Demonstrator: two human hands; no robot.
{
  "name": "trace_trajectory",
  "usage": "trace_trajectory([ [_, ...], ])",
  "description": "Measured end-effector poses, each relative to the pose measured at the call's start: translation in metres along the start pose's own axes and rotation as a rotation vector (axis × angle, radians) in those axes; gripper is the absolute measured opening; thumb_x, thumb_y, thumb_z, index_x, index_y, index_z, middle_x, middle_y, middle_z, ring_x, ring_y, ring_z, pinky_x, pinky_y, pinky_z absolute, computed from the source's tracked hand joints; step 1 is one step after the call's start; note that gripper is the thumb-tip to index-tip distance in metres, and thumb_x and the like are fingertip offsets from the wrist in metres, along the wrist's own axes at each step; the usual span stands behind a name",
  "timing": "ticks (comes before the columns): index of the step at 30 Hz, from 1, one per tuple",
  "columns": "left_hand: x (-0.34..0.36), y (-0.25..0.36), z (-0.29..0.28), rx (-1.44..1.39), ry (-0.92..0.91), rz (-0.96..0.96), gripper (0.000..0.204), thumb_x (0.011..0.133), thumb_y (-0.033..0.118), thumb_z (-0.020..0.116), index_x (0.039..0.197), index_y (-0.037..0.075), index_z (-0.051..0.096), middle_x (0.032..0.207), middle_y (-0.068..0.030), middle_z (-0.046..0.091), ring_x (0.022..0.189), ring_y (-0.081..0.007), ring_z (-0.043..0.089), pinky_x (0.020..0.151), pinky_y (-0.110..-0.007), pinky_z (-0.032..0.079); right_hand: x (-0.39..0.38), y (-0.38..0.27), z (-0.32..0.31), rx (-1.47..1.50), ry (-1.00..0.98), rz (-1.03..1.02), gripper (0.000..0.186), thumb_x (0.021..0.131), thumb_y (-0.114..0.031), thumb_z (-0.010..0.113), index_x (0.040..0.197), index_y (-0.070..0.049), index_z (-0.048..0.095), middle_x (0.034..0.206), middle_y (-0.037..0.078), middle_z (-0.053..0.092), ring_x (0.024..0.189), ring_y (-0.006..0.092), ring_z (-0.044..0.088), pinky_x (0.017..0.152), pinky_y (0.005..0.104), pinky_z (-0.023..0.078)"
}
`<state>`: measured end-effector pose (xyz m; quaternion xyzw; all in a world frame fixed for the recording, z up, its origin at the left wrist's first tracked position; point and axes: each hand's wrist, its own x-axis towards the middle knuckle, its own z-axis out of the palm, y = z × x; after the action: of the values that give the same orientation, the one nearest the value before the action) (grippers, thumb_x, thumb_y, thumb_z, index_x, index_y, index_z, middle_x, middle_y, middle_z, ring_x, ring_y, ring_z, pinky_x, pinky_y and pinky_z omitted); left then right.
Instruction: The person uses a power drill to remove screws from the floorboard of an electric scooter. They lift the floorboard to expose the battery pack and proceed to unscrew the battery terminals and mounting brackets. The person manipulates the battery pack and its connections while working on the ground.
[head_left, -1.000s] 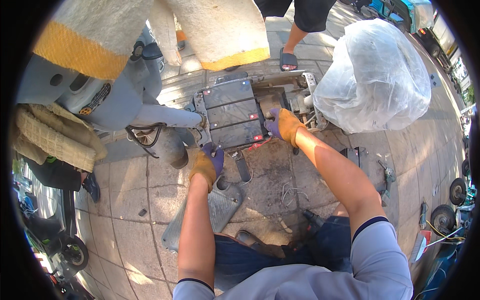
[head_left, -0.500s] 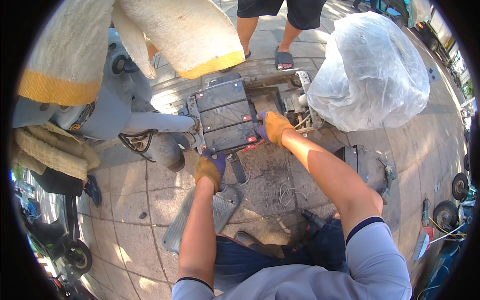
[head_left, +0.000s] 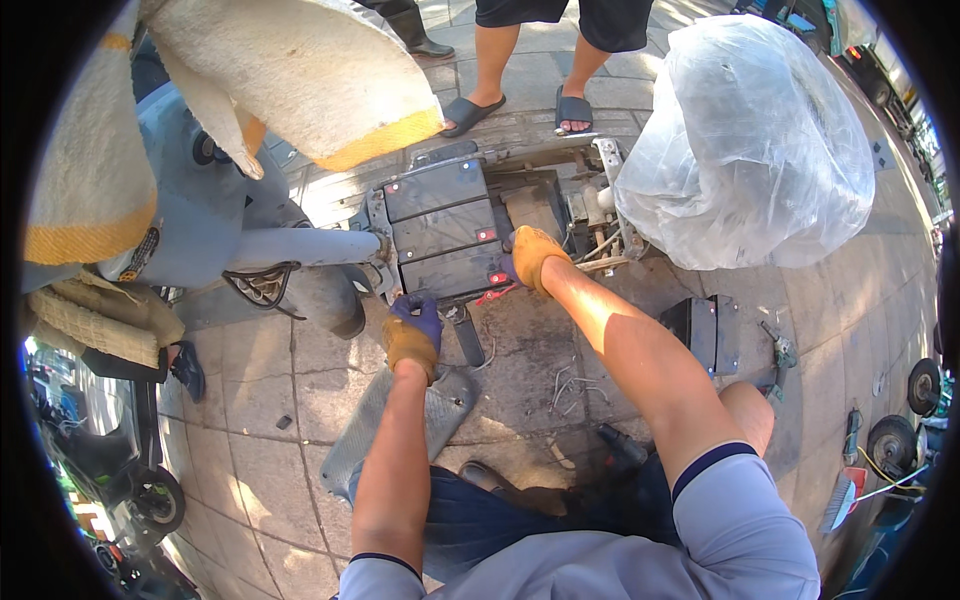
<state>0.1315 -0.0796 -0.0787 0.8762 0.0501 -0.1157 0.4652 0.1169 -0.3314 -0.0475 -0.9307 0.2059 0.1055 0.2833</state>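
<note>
Three black batteries lie side by side in the open frame [head_left: 383, 232] of a partly stripped scooter. My left hand [head_left: 413, 335], in an orange and purple glove, has its fingers curled together at the near left corner of the nearest battery [head_left: 450, 274]. What the fingertips pinch there is hidden. At that battery's right end, my gloved right hand [head_left: 540, 258] has its fingers bent against the edge, beside a red terminal and red wire [head_left: 492, 295]. The middle battery [head_left: 445, 232] and the far battery [head_left: 435, 190] sit behind it.
A seat-like bulk wrapped in clear plastic [head_left: 750, 150] stands at right. Another battery [head_left: 700, 332], a power tool [head_left: 778, 345], a grey floor panel [head_left: 400, 425] and white cable ties [head_left: 575, 385] lie on the paving. A cream cloth [head_left: 290, 70] hangs upper left; a person's sandalled feet [head_left: 475, 113] are beyond.
My left hand's fingers have curled in from a more spread pose at the battery corner. My right hand stays at the battery's right end. The view has shifted slightly.
</note>
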Motion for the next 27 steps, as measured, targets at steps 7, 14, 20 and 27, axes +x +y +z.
trace_trajectory([
  [7,0.023,-0.043,0.006,0.008,0.079,0.155,0.028,0.093,0.023,0.071,0.103,-0.002,0.072,0.095,-0.0167,0.077,0.078,-0.027,0.075,0.072,-0.038,0.058,0.018,0.007,0.015,0.116,-0.058,-0.024,0.034,0.085,-0.028,0.079,0.112,-0.006,0.079,0.113,0.023,0.076,0.107,0.0406,0.073,0.093,0.0455,0.057],
  [14,0.017,-0.013,0.004,0.144,0.043,0.029,0.029,0.091,0.028,0.068,0.099,0.002,0.077,0.099,-0.0219,0.078,0.095,-0.0403,0.075,0.084,-0.046,0.057,0.024,0.015,0.023,0.082,-0.019,-0.021,0.031,0.088,-0.024,0.075,0.113,-0.007,0.079,0.114,0.024,0.075,0.112,0.0392,0.072,0.095,0.045,0.057],
  [20,0.012,0.002,-0.007,-0.005,0.001,-0.064,0.032,0.092,0.03,0.069,0.099,0.0,0.077,0.1,-0.0218,0.079,0.095,-0.0402,0.075,0.084,-0.048,0.057,0.019,0.004,0.026,0.07,0.006,-0.007,0.031,0.091,-0.022,0.072,0.116,-0.006,0.079,0.122,0.023,0.075,0.12,0.039,0.07,0.102,0.0448,0.055],
  [27,-0.022,0.058,-0.007,0.273,0.008,0.134,0.037,0.094,0.035,0.069,0.099,-0.001,0.075,0.102,-0.0257,0.076,0.099,-0.0449,0.072,0.087,-0.049,0.056,0.022,0.041,0.015,0.113,0.015,0.021,0.042,0.089,-0.032,0.074,0.12,-0.003,0.077,0.122,0.024,0.074,0.119,0.0391,0.069,0.104,0.0442,0.054],
])
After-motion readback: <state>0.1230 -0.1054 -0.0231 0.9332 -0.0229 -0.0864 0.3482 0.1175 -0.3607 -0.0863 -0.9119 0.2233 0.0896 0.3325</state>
